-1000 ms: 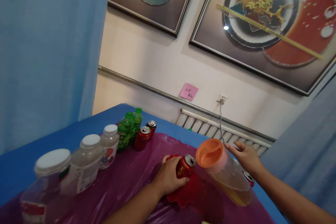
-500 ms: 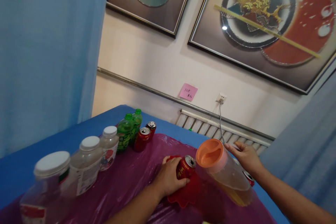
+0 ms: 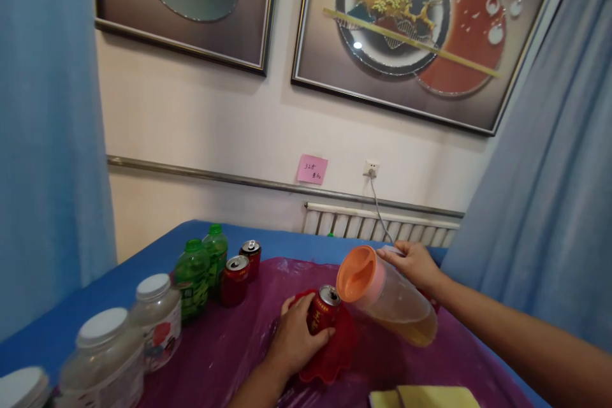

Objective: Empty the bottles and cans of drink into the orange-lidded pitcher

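My left hand (image 3: 297,339) is wrapped round a red drink can (image 3: 323,313), which stands upright with its opened top showing. Under the can lies a red, wavy-edged dish (image 3: 329,360). My right hand (image 3: 417,266) grips the handle of a clear plastic pitcher (image 3: 404,309), tilted to the left and holding some amber liquid. Its orange lid (image 3: 358,275) comes right up to the can's top; whether liquid flows between them I cannot tell.
White-capped clear jars (image 3: 108,357), green bottles (image 3: 192,277) and two more red cans (image 3: 235,280) stand in a row at left. Purple plastic sheeting (image 3: 229,357) covers part of the blue table (image 3: 157,261). Something yellow and flat (image 3: 435,397) lies at the front edge.
The view has turned to the right and levelled. The pitcher's lid has come closer to the can's top. Both hands keep their holds.
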Tool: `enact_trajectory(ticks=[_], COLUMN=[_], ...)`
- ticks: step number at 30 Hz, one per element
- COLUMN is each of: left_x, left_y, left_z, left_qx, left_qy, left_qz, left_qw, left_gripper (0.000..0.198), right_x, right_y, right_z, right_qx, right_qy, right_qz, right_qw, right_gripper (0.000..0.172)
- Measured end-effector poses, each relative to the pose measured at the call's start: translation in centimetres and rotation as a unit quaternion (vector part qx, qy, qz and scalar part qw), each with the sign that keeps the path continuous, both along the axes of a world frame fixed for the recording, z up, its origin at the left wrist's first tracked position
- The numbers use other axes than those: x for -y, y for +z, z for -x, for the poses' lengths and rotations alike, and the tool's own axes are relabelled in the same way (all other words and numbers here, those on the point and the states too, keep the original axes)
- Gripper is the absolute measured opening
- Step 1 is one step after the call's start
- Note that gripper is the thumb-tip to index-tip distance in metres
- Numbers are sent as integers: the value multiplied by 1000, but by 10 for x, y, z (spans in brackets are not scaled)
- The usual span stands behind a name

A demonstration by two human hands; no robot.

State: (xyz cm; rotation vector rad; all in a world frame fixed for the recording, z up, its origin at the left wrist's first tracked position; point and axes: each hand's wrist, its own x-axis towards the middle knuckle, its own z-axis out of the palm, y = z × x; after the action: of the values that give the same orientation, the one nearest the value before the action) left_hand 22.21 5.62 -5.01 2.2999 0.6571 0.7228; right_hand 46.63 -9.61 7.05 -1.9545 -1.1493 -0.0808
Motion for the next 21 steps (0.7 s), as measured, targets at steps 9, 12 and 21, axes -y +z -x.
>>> enact_trajectory(ticks=[9,12,21], left_x=[-2,-2,-2], left_y=[-1,-1,0], left_z=[-1,-1,-1], left_qx=[-7,-9,-8], left_qy=[8,7,3], left_qz=[-7,-6,-8], left_qw=[1000,1000,1000], left_gripper=[62,62,59], right_x=[-1,0,-1], right_y=[2,4,4], right_z=[-1,1,1], right_qx=[-3,-9,-4], right_qy=[-2,-2,-2], right_qz=[12,10,8], right_qw=[1000,1000,1000], right_gripper=[62,63,64])
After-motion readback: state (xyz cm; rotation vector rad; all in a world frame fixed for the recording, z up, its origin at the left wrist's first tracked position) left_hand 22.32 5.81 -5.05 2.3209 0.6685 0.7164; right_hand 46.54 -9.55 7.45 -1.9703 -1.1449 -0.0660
